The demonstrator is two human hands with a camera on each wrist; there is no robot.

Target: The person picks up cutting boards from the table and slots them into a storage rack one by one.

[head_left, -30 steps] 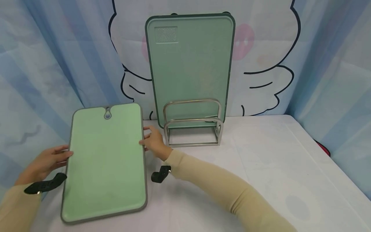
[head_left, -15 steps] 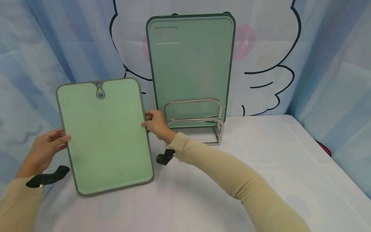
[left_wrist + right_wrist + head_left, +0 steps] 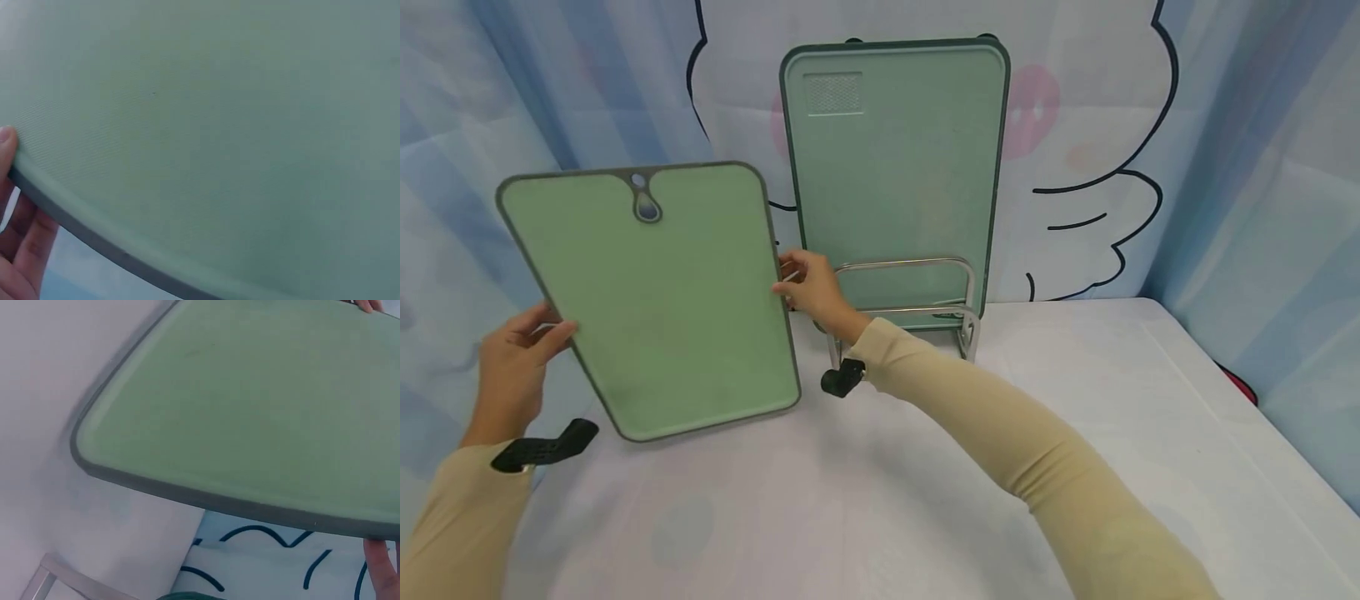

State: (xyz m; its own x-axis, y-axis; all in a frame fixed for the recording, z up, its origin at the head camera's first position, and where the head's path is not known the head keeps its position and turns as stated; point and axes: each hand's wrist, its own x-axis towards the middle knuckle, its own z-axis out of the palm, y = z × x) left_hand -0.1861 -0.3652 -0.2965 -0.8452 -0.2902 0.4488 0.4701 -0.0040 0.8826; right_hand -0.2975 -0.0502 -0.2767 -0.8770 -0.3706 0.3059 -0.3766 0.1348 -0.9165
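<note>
A light green cutting board (image 3: 670, 308) with a grey rim and a teardrop-shaped hole near its top stands raised and tilted at the left of the head view. My left hand (image 3: 512, 367) grips its left edge, thumb on the front face and fingers behind. On the opposite edge my right hand (image 3: 814, 287) pinches the rim the same way. Just right of that hand, a metal wire rack (image 3: 917, 312) holds a second, darker green board (image 3: 902, 167) upright. The right wrist view shows the held board's corner and grey edge (image 3: 250, 507) close to the rack (image 3: 47, 578).
The white-covered table (image 3: 1112, 417) extends right and forward under both arms. A printed curtain (image 3: 1097, 108) hangs right behind the rack, with blue side curtains (image 3: 1270, 208) at the table's edges. Something red (image 3: 1236, 382) shows at the right edge.
Both hands have lifted the light green board up and away from me, its top swinging left and its lower edge rising. The rack and the darker board have stayed put.
</note>
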